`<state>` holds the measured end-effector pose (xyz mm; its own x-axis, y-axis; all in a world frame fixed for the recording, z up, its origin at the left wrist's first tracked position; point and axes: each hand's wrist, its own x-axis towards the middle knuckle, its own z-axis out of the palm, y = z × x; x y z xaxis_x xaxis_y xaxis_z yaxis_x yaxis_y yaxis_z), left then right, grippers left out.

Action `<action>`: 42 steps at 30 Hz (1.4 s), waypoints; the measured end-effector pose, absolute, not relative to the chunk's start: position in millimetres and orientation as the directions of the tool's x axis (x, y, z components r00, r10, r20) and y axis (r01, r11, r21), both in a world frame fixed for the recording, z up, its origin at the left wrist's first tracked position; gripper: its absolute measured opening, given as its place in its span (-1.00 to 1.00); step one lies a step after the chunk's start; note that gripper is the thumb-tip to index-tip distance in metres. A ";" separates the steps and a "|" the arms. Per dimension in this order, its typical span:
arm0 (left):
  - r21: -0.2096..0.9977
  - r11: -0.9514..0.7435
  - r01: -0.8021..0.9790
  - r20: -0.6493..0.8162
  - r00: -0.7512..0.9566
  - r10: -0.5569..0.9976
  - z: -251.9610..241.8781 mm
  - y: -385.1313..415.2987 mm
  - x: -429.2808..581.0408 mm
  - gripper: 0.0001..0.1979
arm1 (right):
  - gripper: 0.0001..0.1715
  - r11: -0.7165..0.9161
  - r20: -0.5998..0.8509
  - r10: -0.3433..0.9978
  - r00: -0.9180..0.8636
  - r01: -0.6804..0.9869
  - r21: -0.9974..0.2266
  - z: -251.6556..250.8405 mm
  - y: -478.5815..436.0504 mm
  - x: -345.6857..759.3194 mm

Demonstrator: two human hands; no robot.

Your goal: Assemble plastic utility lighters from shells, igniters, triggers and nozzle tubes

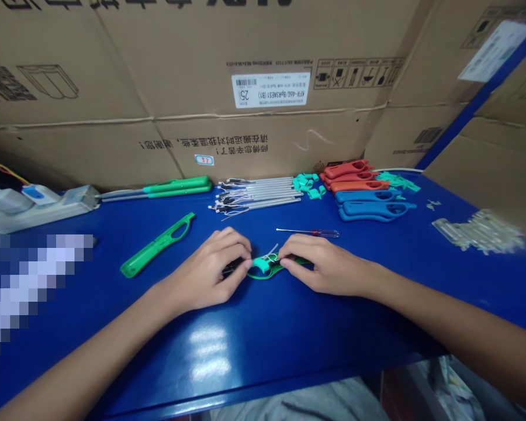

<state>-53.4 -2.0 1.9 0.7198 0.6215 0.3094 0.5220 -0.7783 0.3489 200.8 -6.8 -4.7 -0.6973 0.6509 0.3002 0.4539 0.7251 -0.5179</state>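
One screwdriver (318, 233) btwn R hand (318, 262) & blue casings (368, 211).

From close range, the head camera looked forward and down over the near edge of the glossy blue desk (289, 339) toward printed brown cardboard (179, 70).

Light is being mirrored by the smooth, glossy blue tabletop (158, 345); a matt finish is being shown by the brown cardbd (193, 82), w/ smooth paper label (272, 90). Metallic sheen is being given by the silvery rods (274, 190). Smooth opaque plast. is being seen in the green casing (260, 276), teal piece (261, 266) & blue handles (370, 209); transp. plast. in the clear pcs (482, 231). Creased, matt grey cloth (307, 404) is being glimpsed.
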 end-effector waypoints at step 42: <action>0.037 -0.774 0.632 0.294 0.733 0.613 -3.1 0.2 -49.0 -0.71 | -0.87 0.727 0.306 0.655 -0.691 0.466 -0.503 -5.9 -4.7 200.1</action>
<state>-49.0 0.2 -3.1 0.7333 0.6132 0.2937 0.6322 -0.7739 0.0371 200.1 -4.7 -5.9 -0.6912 0.6548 0.3058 0.4664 0.7274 -0.5033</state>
